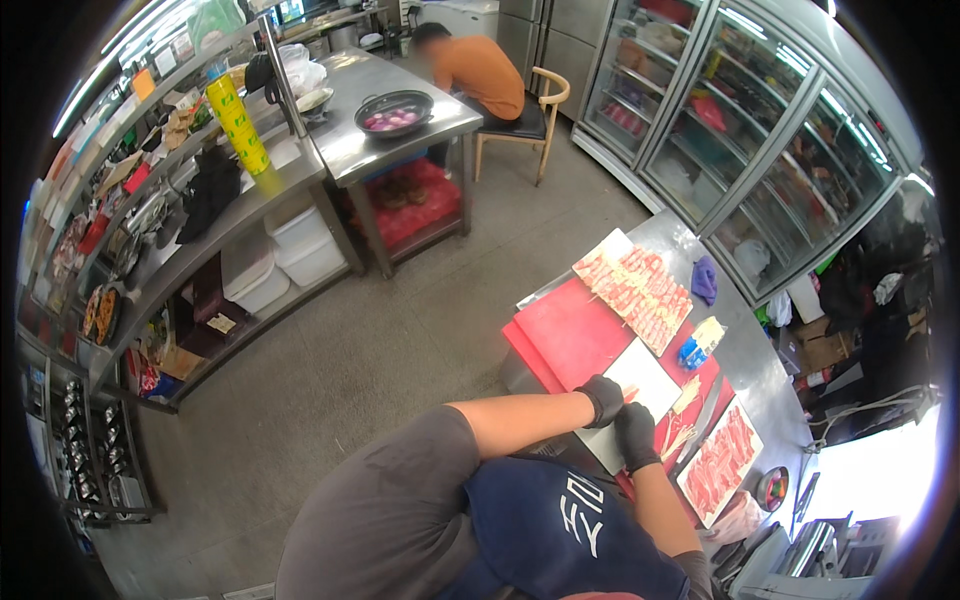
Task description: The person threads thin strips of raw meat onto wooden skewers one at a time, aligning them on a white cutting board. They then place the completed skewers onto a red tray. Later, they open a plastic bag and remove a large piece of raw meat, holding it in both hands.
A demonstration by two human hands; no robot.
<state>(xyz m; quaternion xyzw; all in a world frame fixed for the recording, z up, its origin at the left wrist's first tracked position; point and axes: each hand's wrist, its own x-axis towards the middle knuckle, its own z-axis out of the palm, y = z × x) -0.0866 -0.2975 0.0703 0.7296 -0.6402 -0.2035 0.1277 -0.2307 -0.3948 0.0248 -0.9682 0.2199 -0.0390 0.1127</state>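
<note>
In the head view, the gloved left hand (602, 400) and right hand (636, 437) meet, fingers bent, over a small pinkish piece (629, 393) on the white board (656, 383); whether either pinches it cannot be told. The board lies on a red board (565, 335), presumably for a clean, flat surface before the body. Meat slices (722, 462) lie spread beside the right forearm, apparently for easy picking. Pale strands (687, 395) sit between board and knife (711, 402), likely for short reach. Rolls (640, 290) lie in close rows beyond the hands, seemingly to save room.
</note>
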